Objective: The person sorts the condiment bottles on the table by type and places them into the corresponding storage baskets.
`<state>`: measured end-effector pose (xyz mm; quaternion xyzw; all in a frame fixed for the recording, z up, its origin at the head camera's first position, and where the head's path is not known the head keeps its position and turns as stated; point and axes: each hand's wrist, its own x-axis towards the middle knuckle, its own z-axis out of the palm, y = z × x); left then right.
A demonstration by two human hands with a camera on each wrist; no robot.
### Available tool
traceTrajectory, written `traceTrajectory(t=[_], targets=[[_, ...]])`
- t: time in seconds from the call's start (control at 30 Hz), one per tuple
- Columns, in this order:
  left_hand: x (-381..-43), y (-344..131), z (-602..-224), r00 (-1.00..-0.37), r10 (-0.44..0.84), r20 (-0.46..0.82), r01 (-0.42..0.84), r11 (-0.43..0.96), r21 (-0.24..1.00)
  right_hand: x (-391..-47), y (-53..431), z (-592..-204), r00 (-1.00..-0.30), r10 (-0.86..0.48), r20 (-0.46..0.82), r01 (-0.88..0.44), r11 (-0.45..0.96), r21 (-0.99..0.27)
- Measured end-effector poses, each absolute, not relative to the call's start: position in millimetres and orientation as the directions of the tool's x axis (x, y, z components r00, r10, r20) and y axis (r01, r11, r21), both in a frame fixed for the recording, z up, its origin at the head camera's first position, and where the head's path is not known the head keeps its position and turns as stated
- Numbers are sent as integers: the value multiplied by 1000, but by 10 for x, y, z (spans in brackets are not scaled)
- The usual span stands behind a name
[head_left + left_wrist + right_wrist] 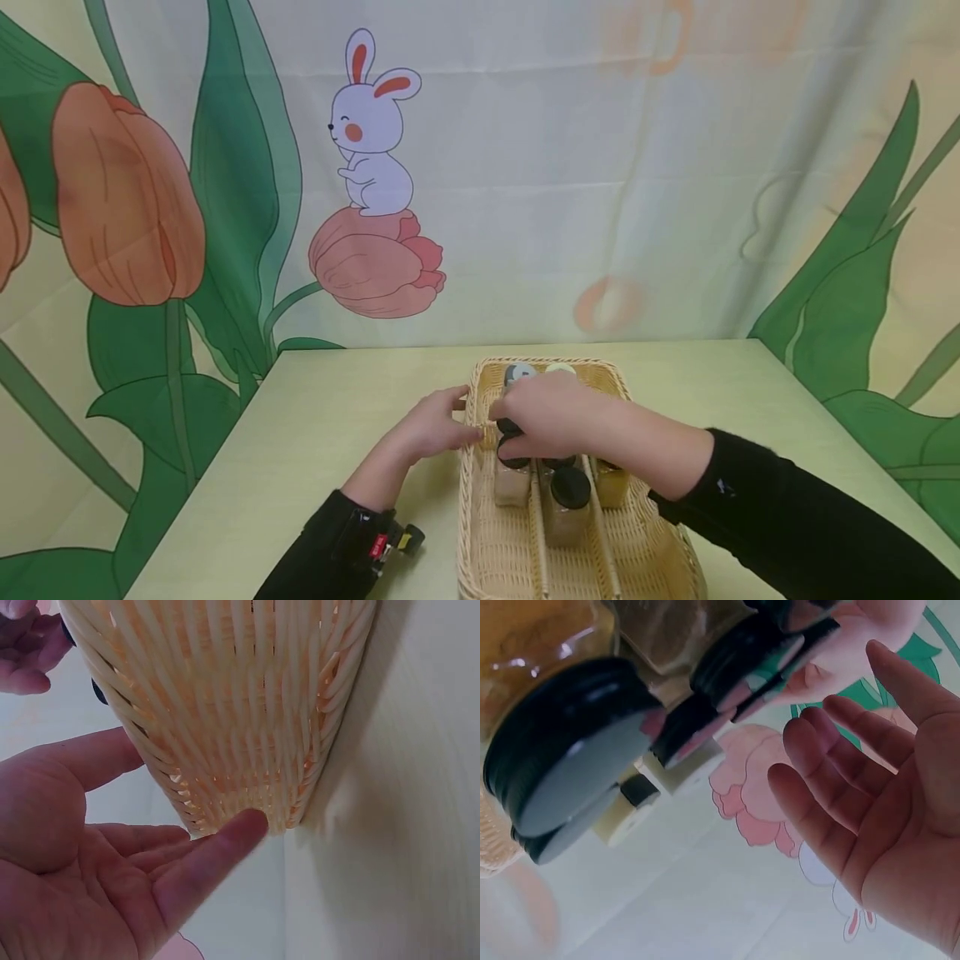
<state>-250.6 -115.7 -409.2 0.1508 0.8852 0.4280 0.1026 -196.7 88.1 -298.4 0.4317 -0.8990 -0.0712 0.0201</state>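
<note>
A long wicker basket holds several clear spice jars with black lids. My left hand is at the basket's left side, its fingers loosely extended along the woven wall. My right hand reaches over the jars from the right and partly hides them. In the right wrist view the fingers of that hand are spread and relaxed, beside the black lids, with nothing gripped. A jar of pale powder stands just below the right thumb in the head view.
Thin dividers run lengthwise inside the basket. Behind the right hand, a grey-topped container and a pale-topped one stand at the far end. The basket rests on a pale yellow table, with a printed curtain behind.
</note>
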Motion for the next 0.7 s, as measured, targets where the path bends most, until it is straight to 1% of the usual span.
traceTrajectory(t=[0.17, 0.4, 0.57, 0.7], targets=[[-2471, -1184, -3993, -948, 316, 47, 256, 661, 705, -1971, 965, -2878, -614, -787, 57, -781, 616, 103], [-2414, -1231, -3827, -961, 223, 165, 272, 653, 706, -2015, 1124, -2771, -594, -782, 188, -785, 615, 79], [-2380, -1250, -3736, -951, 189, 243, 305, 679, 667, -2036, 1237, -2706, -597, -755, 273, -782, 624, 15], [-2344, -1272, -3671, -929, 171, 329, 344, 728, 593, -2050, 1357, -2673, -622, -711, 328, -759, 650, -31]])
